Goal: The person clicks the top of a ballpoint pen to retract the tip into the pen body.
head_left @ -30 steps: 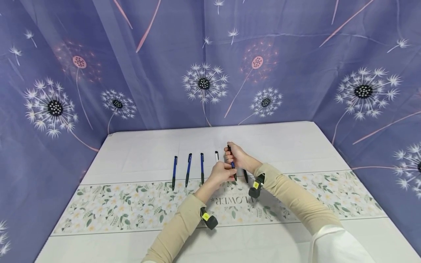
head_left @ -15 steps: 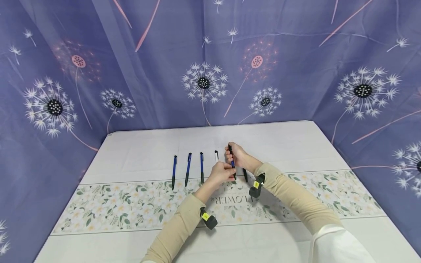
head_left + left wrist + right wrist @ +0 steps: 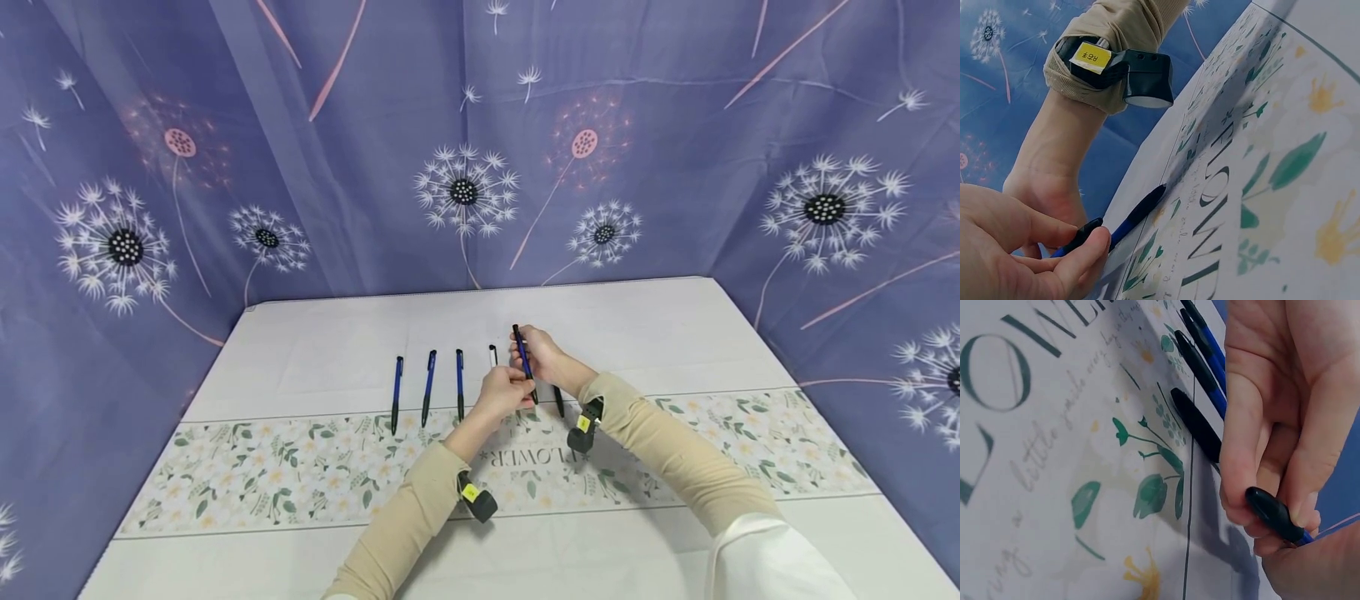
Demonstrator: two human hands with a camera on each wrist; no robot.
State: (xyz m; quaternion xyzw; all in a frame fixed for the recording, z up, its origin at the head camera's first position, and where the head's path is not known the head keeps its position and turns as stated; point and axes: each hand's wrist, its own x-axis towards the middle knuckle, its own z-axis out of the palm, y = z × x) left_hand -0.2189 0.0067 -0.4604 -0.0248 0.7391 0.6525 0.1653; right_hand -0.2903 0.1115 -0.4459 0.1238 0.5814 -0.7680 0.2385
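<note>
My left hand [image 3: 501,393] pinches a blue pen [image 3: 524,357] by its black grip, near the tip, between thumb and finger. Tilted above the table, this pen has its upper end at my right hand [image 3: 542,354], whose curled fingers lie behind and around the barrel. In the right wrist view, the pen's black grip [image 3: 1271,512] sticks out from the pinching left fingers. The left wrist view shows the held pen's black end [image 3: 1088,231] between the left thumb and finger. A white pen [image 3: 492,356] lies partly hidden beyond the left hand.
Three blue pens with black grips [image 3: 397,396] [image 3: 429,389] [image 3: 460,383] lie side by side to the left. Another pen's black grip [image 3: 559,402] shows beneath the right wrist. The white table [image 3: 337,325] bears a floral strip [image 3: 277,475]; a patterned curtain [image 3: 360,208] stands behind.
The held pen's upper end has shifted slightly left, out from under the right thumb, so more of its blue barrel shows. The left hand has barely moved. Pens on the table stay put.
</note>
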